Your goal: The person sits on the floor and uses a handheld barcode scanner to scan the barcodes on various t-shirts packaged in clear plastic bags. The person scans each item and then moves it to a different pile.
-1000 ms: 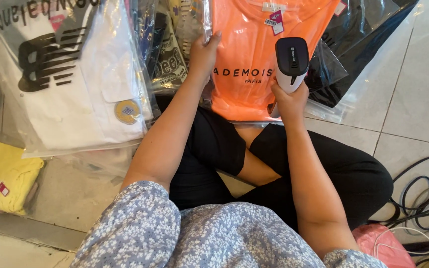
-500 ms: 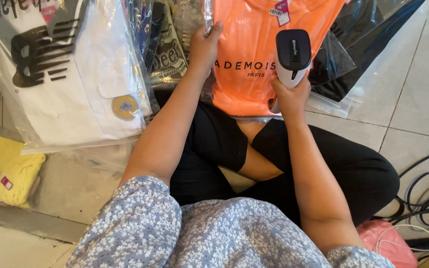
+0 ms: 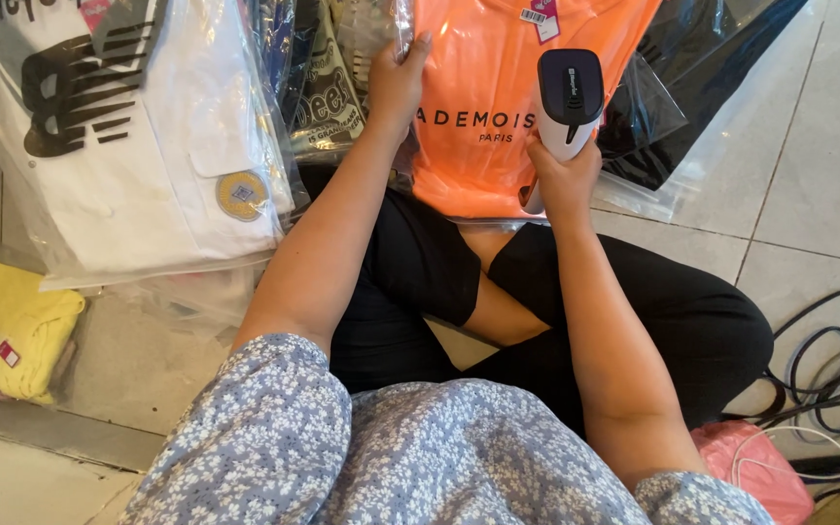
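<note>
A folded orange shirt in a clear plastic bag (image 3: 483, 87) lies in front of my crossed legs, with a small tag near its top edge. My left hand (image 3: 396, 83) grips the bag's left edge. My right hand (image 3: 558, 175) holds a black and white handheld scanner (image 3: 568, 97) upright over the shirt's right side, its head pointing toward the tag.
A bagged white shirt with a black logo (image 3: 128, 136) lies at left, with more bagged garments (image 3: 328, 87) between it and the orange one. A yellow shirt (image 3: 7, 326) sits lower left. Black bagged clothing (image 3: 692, 87) lies at right. Black cables (image 3: 833, 360) and a pink bag (image 3: 755, 467) sit lower right.
The view has drifted slightly, so the shirts sit lower in the frame. The scanner has risen a little toward the tag. Both hands keep their hold.
</note>
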